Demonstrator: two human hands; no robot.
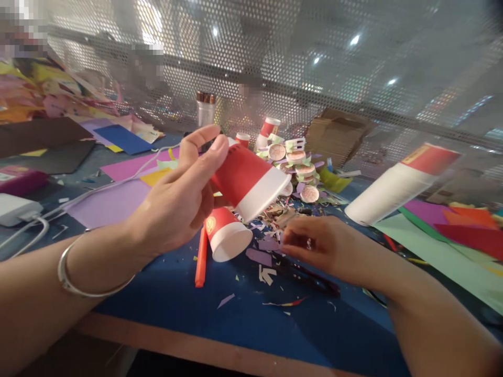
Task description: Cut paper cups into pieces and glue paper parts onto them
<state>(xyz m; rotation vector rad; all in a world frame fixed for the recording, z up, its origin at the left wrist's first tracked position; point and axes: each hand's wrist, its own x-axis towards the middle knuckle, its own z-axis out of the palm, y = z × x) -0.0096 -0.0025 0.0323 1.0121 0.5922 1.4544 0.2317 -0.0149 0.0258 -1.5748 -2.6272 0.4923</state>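
The left hand (176,196) pinches a tilted cup (251,180). Inward of the front edge of the table (220,322), the right hand (328,250) curls, contents undeterminable.

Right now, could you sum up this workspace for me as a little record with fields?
Left hand: holding a tilted red-and-white paper cup
Right hand: beside paper scraps; grip unclear
Below held cup: tipped paper cup, orange marker alongside
Far right: stack of nested cups, coloured paper sheets
Surface: blue tabletop
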